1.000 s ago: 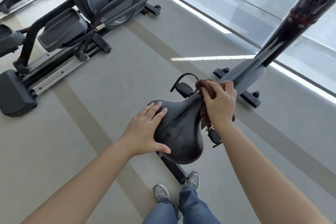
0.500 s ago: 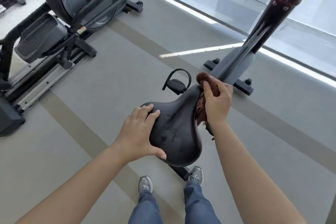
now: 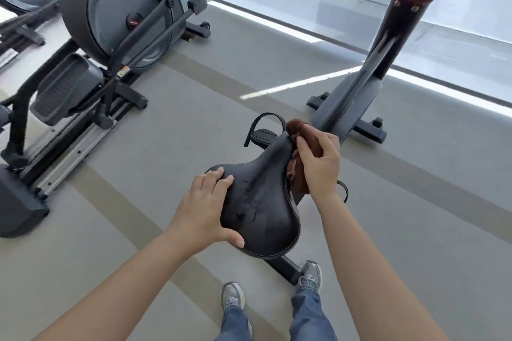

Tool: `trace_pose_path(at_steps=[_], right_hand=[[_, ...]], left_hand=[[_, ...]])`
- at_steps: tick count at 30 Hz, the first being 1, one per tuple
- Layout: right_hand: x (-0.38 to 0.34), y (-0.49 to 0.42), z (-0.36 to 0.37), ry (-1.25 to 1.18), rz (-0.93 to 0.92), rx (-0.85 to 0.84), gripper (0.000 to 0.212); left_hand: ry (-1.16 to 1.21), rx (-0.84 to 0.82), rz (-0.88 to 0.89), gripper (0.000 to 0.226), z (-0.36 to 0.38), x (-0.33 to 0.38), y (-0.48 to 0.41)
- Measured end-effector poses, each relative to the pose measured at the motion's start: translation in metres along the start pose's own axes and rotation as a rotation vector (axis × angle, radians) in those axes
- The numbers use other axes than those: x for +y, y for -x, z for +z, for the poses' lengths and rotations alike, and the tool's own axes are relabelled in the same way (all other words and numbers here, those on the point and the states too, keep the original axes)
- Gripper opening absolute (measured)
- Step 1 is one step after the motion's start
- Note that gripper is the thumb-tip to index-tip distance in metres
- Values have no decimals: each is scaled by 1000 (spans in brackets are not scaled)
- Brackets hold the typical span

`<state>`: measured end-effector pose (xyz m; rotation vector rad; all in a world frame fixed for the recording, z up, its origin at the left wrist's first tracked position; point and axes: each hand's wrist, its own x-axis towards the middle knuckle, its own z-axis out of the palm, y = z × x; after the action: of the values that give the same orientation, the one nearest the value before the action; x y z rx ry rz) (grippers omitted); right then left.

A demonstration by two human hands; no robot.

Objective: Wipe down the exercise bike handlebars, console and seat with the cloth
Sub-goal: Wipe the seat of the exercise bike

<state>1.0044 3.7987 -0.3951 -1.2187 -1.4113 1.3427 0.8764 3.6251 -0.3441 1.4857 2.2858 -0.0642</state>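
Little has shifted since the earlier frame: right hand [image 3: 318, 166] clutches the cloth [image 3: 300, 133] against the seat [image 3: 263, 202] nose, left hand [image 3: 206, 207] braces it spread flat; seat wiping underway, handlebars and console unseen.

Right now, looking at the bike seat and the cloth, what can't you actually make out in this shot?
- Handlebars and console: cut off by the top edge of the head view; only the post shows.
- Cloth: mostly covered by the right hand, so its full size is unclear.
- Seat right flank and underside: hidden by the cloth and hand.
- Left edge of the seat: covered by the left hand.
- Right pedal: behind the right wrist.
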Motion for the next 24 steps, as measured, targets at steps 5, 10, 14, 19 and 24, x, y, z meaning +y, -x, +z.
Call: trace_pose_path(at_steps=[5,10,14,19,24], right_hand=[[19,52,-28,-7,-30,-184,29],[-2,-2,-3,-2,10,-21,20],[-7,-9,-11,51,7,-133,23],[7,86,-58,170,-71,-357,32],[2,80,-47,200,-37,-274,29]], left_hand=[[42,27,-23,125,-2,1,-1],[50,46,-22,122,-1,3,3],[65,52,-26,122,0,4,4],[54,53,-11,121,2,1,5],[48,75,20,119,4,0,2]])
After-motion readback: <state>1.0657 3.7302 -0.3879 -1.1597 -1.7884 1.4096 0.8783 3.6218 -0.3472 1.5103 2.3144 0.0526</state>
